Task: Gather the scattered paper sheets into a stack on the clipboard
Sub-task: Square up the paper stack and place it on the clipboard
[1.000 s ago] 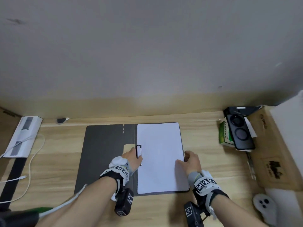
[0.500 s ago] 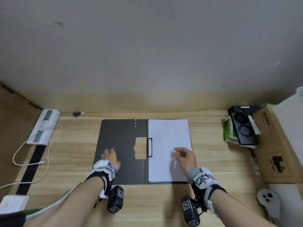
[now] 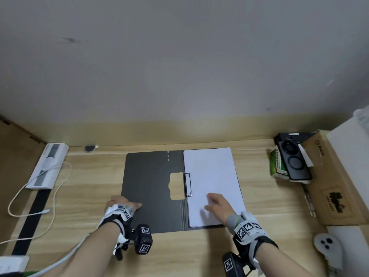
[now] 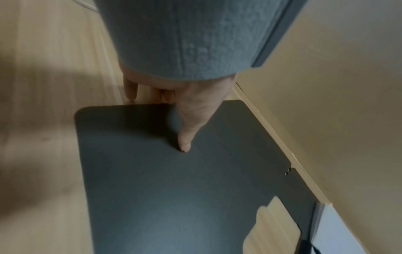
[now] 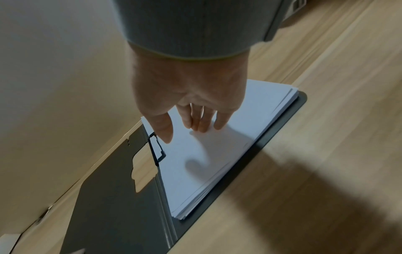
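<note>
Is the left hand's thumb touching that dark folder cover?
Touching. The left wrist view shows the left hand's thumb tip pressed on the dark cover, no gap.

The left hand (image 4: 185, 96) pinches the dark folder cover's (image 4: 174, 189) edge, thumb on top, fingers (image 4: 130, 89) below against the bench (image 4: 43, 68).

- The left hand (image 3: 121, 206) is sliding off the clip (image 3: 187, 184) toward the lower left, now gripping the open cover's (image 3: 151, 188) outer edge, thumb on top.
- The right hand (image 3: 218, 206) is moving from the paper stack's (image 3: 211, 176) right edge onto its middle, fingers relaxed.
</note>
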